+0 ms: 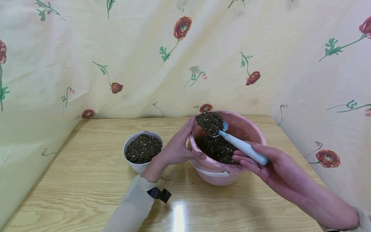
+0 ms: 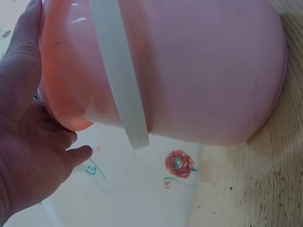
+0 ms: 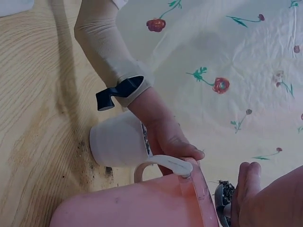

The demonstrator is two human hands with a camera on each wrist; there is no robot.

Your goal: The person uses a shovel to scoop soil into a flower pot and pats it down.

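Soil is heaped on the blade of a light blue hand trowel (image 1: 244, 148), which is raised over the mouth of a pink bucket (image 1: 214, 177). My right hand (image 1: 278, 167) holds the trowel's handle between thumb and fingers. At the bucket's left side, my left hand (image 1: 179, 145) grips the rim, thumb toward the front and fingers toward the back. Dark soil (image 1: 217, 149) lies inside the bucket. A white handle (image 2: 118, 71) hangs down the bucket's outer wall. To the left stands a white pot (image 1: 139, 167), filled with soil close to its rim.
Both containers stand on a light wooden table (image 1: 72, 187). Crumbs of soil (image 1: 168, 174) are scattered between the pot and the bucket. A flower-printed cloth (image 1: 139, 64) hangs behind the table and along its sides.
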